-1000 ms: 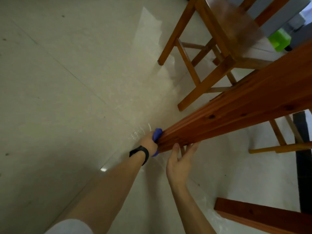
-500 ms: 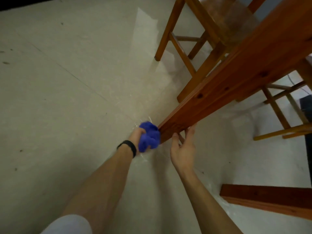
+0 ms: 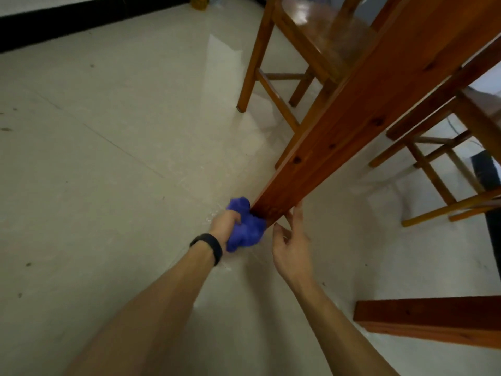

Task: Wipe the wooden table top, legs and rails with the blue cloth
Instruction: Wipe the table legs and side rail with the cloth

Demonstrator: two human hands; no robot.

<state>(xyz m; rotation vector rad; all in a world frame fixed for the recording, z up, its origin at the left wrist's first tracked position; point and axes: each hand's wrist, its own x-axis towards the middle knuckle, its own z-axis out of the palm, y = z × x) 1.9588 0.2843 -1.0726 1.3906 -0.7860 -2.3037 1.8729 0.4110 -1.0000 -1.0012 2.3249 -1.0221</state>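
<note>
Items seen, looking down at the floor by the table:

1. Table leg (image 3: 339, 137): red-brown wood with dark knots. It runs from 1 o'clock of the view down to its foot just below centre, where it meets the floor.
2. Blue cloth (image 3: 245, 227): bunched into a wad on the floor at 8 o'clock of the leg's foot, with its edge touching the wood.
3. Left hand (image 3: 225, 222): at 9 o'clock of the cloth, fingers curled into the wad and gripping it. The forearm comes in from 7 o'clock.
4. Black wristband (image 3: 207, 246): on the left wrist, just behind the hand.
5. Right hand (image 3: 291, 245): at 5 o'clock of the leg's foot. The fingers (image 3: 296, 213) are straight and loosely spread, their tips resting on the leg's right face. The thumb stands apart below the foot, and the hand holds nothing.
6. Second table leg (image 3: 428, 318): same red-brown wood, at 4 o'clock, well apart from both hands.
7. Wooden chair (image 3: 306, 50): lighter orange wood with a glossy seat, at 12 o'clock, standing behind the first leg.
8. Second chair frame (image 3: 433, 158): legs and rungs at 3 o'clock, beneath the table.
9. Floor (image 3: 108, 158): pale tiles with thin joints and a patch of reflected light at 12 o'clock.
10. Black skirting (image 3: 81, 20): along the wall at 11 o'clock.
</note>
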